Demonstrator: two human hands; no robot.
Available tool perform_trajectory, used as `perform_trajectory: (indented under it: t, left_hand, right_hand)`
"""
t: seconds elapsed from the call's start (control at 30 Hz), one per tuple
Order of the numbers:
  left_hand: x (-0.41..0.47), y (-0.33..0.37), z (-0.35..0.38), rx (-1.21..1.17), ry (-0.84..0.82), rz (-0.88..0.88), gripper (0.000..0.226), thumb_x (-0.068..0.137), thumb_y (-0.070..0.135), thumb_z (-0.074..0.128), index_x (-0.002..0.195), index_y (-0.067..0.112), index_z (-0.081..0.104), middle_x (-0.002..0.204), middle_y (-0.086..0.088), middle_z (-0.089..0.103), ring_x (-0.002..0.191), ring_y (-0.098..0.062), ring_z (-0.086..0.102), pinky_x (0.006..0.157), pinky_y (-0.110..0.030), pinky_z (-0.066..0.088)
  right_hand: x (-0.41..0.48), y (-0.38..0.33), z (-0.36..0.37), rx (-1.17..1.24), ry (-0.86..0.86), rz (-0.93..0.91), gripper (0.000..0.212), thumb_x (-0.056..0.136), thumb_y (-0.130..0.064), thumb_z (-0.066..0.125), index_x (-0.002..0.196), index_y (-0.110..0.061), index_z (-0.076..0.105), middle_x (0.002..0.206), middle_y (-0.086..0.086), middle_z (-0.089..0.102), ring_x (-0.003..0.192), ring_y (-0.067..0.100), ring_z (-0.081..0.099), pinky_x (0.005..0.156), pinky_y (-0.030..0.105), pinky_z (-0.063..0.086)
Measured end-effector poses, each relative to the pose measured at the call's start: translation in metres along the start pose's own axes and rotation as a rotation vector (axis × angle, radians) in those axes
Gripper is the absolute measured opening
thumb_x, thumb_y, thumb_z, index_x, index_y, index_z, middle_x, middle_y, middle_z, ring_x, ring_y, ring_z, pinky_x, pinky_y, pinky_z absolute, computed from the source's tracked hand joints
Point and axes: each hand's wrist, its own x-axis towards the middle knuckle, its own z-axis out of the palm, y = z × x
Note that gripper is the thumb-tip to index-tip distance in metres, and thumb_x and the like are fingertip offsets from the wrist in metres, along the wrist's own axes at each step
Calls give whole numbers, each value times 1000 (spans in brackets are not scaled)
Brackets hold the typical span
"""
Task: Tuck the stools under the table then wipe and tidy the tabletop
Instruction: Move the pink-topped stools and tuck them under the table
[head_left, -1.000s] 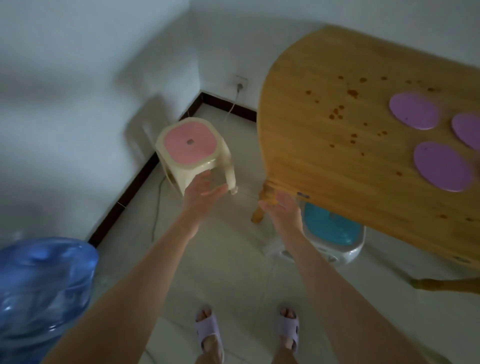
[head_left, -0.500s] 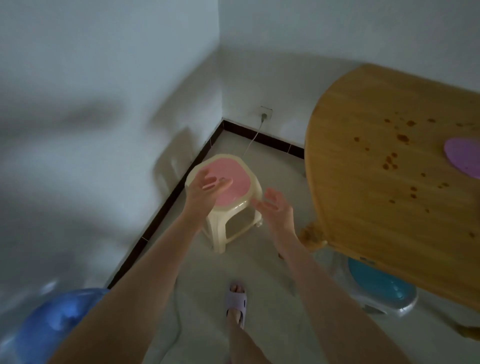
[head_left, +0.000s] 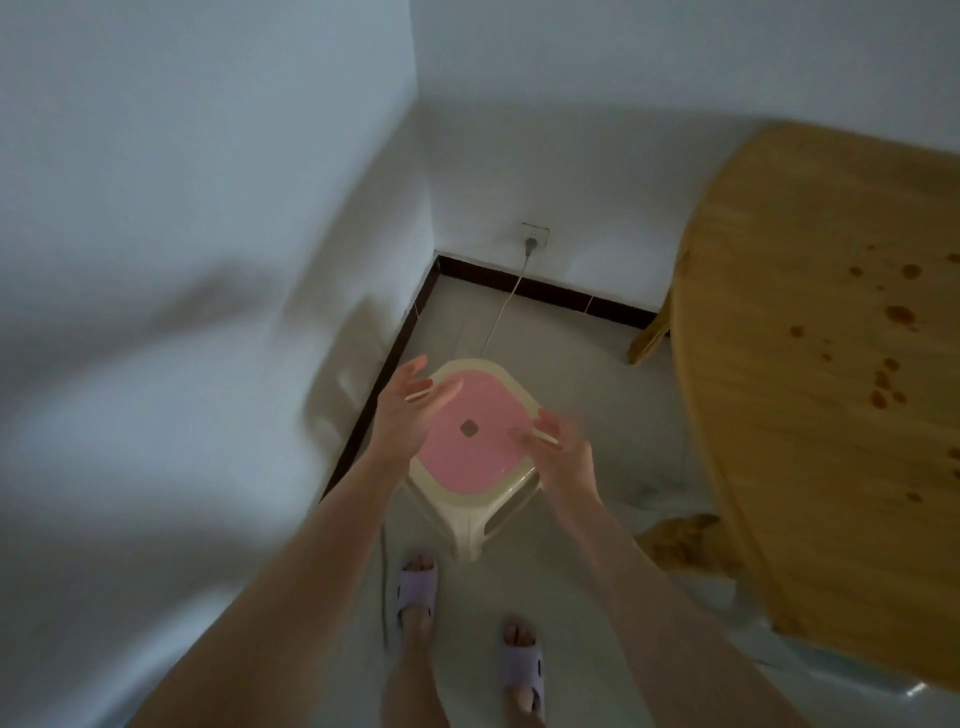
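1. In the corner of the room, on the floor (head_left: 582, 364), stands a stool (head_left: 470, 452) with a pink seat and cream frame, near the dark skirting board and well apart from the desk (head_left: 810, 364) on the right.
2. Left hand (head_left: 410, 410): spread open, palm turned inward, over the seat's left rim. It holds nothing. Whether it touches the rim, I cannot tell.
3. Right hand (head_left: 553, 452): open, fingers loosely curled and blurred, at the seat's right rim. Empty too.
4. Step in hand, as I judge it: reaching to take the stool by both sides, so it can go under the desk.
5. A cord (head_left: 506, 304) runs from the wall socket (head_left: 534, 236) down to the floor behind the stool. Risk: a dragged leg could catch it and tug the plug.
6. Two slippered feet (head_left: 415, 587) stand just in front of the stool. Risk: pulling it straight back could strike the toes.
7. A carved desk leg (head_left: 685, 543) is near the stool's right side. Risk: a swing to the right could knock against it.
8. Brown spots (head_left: 883, 374) dot the desktop, not yet wiped.
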Motion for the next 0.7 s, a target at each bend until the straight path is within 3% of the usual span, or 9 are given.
perform_trajectory:
  t: [0.13, 0.23, 0.4, 0.57, 0.7]
  left_hand:
    - [64, -9, -10, 32, -79, -21, 71, 77, 35, 74, 139, 25, 41, 119, -2, 58, 93, -6, 61, 64, -19, 47]
    - [105, -19, -16, 77, -131, -55, 72, 77, 35, 75, 139, 25, 40, 112, 5, 58, 90, -3, 61, 53, -8, 46]
    - [160, -47, -19, 183, -217, -88, 74, 77, 40, 74, 140, 23, 38, 124, 1, 53, 103, -11, 55, 65, -14, 40]
    - [196, -80, -13, 239, -231, -130, 71, 78, 37, 72, 139, 21, 40, 123, 4, 49, 105, -12, 51, 65, -14, 39]
    - [219, -119, -12, 274, -251, -158, 51, 81, 32, 71, 126, 22, 50, 111, 14, 52, 93, -8, 54, 62, -8, 43]
  right_hand:
    - [42, 9, 30, 23, 86, 34, 60, 78, -25, 77, 131, -13, 52, 115, -4, 58, 101, 13, 58, 69, 16, 43]
    - [67, 27, 48, 68, 159, 100, 67, 77, -29, 78, 135, -13, 48, 116, -5, 55, 102, 12, 56, 74, 19, 43]
    - [102, 64, 67, 139, 221, 216, 73, 77, -28, 79, 139, -15, 42, 128, -2, 52, 107, 13, 52, 81, 25, 42]
    - [123, 103, 75, 188, 265, 242, 81, 76, -27, 80, 143, -16, 36, 140, -1, 44, 118, 13, 47, 86, 28, 40]
    - [134, 141, 80, 140, 317, 213, 75, 73, -30, 81, 137, -26, 42, 136, -4, 46, 118, -4, 48, 91, 19, 42]
